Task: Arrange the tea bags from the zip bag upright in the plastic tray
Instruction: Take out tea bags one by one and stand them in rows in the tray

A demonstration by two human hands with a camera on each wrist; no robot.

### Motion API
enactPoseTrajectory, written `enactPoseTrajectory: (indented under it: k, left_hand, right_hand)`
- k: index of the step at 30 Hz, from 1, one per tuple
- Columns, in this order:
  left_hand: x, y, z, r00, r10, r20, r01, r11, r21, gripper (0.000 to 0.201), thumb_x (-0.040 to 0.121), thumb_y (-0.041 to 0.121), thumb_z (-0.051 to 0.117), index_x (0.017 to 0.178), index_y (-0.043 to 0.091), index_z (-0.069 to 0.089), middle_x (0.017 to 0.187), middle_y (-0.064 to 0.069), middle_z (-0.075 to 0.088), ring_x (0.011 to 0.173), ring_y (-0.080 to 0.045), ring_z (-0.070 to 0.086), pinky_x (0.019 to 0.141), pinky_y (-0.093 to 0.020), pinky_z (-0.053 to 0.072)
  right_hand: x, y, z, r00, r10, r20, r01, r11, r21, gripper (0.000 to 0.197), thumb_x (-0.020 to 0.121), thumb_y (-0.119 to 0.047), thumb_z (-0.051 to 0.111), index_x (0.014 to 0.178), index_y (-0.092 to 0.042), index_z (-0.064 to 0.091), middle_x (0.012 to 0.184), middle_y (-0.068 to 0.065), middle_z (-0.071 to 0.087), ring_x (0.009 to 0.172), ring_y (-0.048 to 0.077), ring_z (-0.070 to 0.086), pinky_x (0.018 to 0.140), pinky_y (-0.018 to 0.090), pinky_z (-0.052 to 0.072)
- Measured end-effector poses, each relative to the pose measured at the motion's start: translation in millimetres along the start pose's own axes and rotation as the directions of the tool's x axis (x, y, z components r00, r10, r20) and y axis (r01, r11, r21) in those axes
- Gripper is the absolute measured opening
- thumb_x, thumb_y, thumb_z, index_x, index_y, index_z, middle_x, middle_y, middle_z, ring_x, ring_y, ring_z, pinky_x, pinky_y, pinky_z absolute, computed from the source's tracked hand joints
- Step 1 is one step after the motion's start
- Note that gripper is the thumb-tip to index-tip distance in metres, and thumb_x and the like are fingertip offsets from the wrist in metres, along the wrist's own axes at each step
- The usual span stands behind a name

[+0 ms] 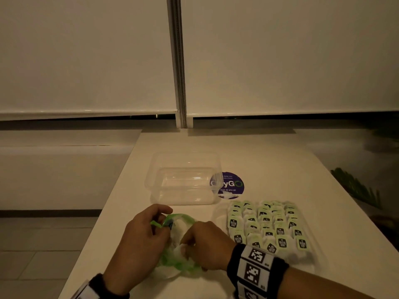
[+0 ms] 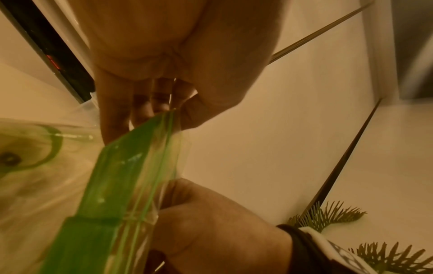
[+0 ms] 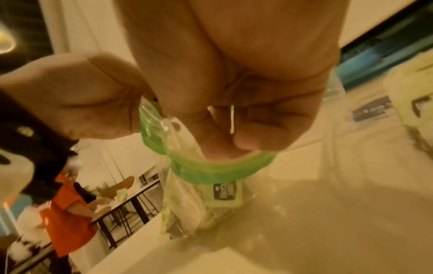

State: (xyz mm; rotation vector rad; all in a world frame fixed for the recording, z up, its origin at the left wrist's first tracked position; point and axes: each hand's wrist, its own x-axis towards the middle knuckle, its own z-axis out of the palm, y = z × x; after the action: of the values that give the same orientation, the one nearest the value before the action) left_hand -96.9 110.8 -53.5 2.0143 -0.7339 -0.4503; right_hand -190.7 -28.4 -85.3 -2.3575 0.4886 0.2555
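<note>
A clear zip bag [image 1: 179, 253] with a green zip strip lies crumpled on the white table near its front edge. My left hand [image 1: 160, 223] pinches the green strip [image 2: 131, 166] at one side of the mouth. Beside it, my right hand [image 1: 189, 244] grips the opposite side, its fingers [image 3: 248, 140] curled over the green rim [image 3: 211, 172]. A tea bag [image 3: 226, 193] with a dark label shows inside the bag. The clear plastic tray [image 1: 151, 182] stands empty just beyond my hands.
Several tea bags [image 1: 265, 225] with green tags lie in rows to the right, on what looks like clear plastic. A round purple sticker [image 1: 232, 186] is on the table beside the tray. The table's left edge runs close to my left wrist. A plant [image 1: 356, 188] stands off to the right.
</note>
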Motion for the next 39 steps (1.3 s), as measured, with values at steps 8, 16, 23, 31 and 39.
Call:
enactPoseTrajectory:
  k: [8,16,23,31,39]
  left_hand:
    - [0.9,-3.7,1.9,0.999,0.012,-0.045,-0.011,1.000,0.022,0.028,0.086,0.008,0.063,0.097,0.034,0.063,0.080,0.004,0.063,0.062,-0.015,0.062,0.054,-0.021,0.050]
    - [-5.4,10.0,14.3,0.996,0.073,-0.059,-0.072,0.997,0.016,0.018,0.084,0.025,0.070,0.095,0.036,0.062,0.090,0.011,0.065,0.080,0.005,0.060,0.066,-0.017,0.049]
    - [-19.3,41.3,50.7,0.959,0.263,-0.104,-0.252,0.961,0.112,0.023,0.072,0.040,0.066,0.093,0.044,0.058,0.097,0.030,0.060,0.101,0.010,0.052,0.083,-0.009,0.041]
    - [-0.6,44.0,37.6,0.983,0.049,-0.177,-0.011,0.978,0.209,0.029,0.079,0.001,0.065,0.083,0.029,0.066,0.080,0.004,0.068,0.061,-0.001,0.060,0.059,-0.010,0.042]
    - [3.8,58.4,2.1,0.993,0.033,-0.117,0.019,0.905,0.424,0.025,0.086,0.007,0.058,0.071,0.026,0.065,0.065,0.004,0.061,0.050,-0.011,0.051,0.051,-0.025,0.037]
  right_hand:
    - [-18.8,1.2,-15.0,0.955,-0.076,-0.286,0.118,0.985,0.129,0.021,0.093,-0.032,0.058,0.102,-0.023,0.075,0.098,-0.007,0.074,0.087,0.003,0.065,0.082,0.024,0.051]
    - [-80.6,18.4,-64.4,0.929,0.043,-0.367,0.214,0.745,0.632,0.011,0.091,-0.011,0.065,0.086,-0.012,0.074,0.062,-0.009,0.065,0.053,0.005,0.053,0.050,0.015,0.040]
    - [-103.4,35.7,-70.1,0.878,0.242,-0.412,0.218,0.565,0.796,0.013,0.088,-0.009,0.067,0.081,-0.013,0.077,0.062,0.005,0.064,0.052,0.010,0.051,0.046,0.023,0.036]
    - [-118.5,51.6,-69.9,0.846,0.259,-0.466,0.249,0.581,0.775,0.019,0.088,-0.006,0.067,0.075,-0.015,0.078,0.060,-0.001,0.066,0.055,0.006,0.056,0.050,0.014,0.041]
    - [-116.7,59.4,-70.4,0.846,0.288,-0.449,0.231,0.560,0.796,0.015,0.089,-0.010,0.065,0.081,-0.011,0.077,0.063,0.003,0.066,0.056,0.009,0.054,0.050,0.017,0.040]
